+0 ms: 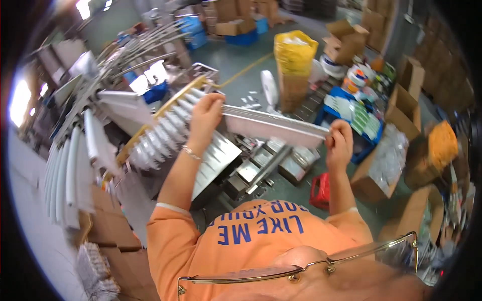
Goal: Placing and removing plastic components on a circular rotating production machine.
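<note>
My left hand (207, 113) is closed around one end of a long, narrow white panel (281, 132) with a silvery upper edge. At its other end, my right hand (340, 143) pinches the corner. The panel is held up in the air in front of me, sloping slightly down to the right. Just left of my left hand stands a rack of white, clear-wrapped tubes (159, 135) on a yellow frame. Below the panel lie a metal-topped bench (217, 165) and several metal boxes (249, 171). Fingertips are partly hidden behind the panel ends.
A rotary frame with hanging white tubes (63, 170) stands at the left. A yellow bag on a carton (295, 55) is ahead. A blue crate (362, 150), a red container (320, 190) and a carton of clear plastic (384, 165) crowd the right.
</note>
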Demonstrator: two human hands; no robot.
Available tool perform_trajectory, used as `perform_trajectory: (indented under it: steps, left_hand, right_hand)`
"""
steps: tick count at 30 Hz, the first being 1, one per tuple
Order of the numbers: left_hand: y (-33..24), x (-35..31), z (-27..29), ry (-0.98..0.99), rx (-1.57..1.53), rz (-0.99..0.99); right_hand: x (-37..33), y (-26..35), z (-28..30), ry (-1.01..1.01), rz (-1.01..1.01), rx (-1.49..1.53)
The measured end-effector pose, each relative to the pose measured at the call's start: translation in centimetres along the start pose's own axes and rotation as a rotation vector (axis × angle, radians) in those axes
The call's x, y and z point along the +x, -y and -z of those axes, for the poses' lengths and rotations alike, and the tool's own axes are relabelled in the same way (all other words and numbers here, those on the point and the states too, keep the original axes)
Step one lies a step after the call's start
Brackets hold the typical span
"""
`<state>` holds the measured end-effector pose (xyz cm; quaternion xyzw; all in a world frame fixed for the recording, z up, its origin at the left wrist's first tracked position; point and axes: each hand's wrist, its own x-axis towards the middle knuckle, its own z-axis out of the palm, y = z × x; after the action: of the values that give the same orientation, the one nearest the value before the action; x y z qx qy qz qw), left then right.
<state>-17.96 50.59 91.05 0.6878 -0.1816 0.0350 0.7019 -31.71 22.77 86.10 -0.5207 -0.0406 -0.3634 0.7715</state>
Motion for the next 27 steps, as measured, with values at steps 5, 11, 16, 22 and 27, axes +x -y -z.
perform_trajectory:
  steps: [5,11,16,22,27]
  left_hand:
    - [0.4,-0.3,-0.7,0.031,-0.026,-0.107]
    - [-3.3,0.7,2.5,-0.170,0.252,-0.492]
    - [-8.8,2.5,1.9,-0.425,0.643,-0.923]
    - [-8.2,3.4,4.9,-0.600,0.871,-0.850]
    - [-5.1,-5.9,4.0,-0.244,0.999,-0.965]
  right_hand:
    - [1.1,0.4,1.6,0.007,-0.012,-0.134]
    - [4.0,2.5,-2.7,0.227,-0.108,0.229]
    - [7.4,3.5,-6.7,0.054,0.008,0.337]
    - [9.2,2.6,-11.2,0.270,0.042,0.301]
    - [9.9,1.7,-17.9,0.513,-0.045,0.362]
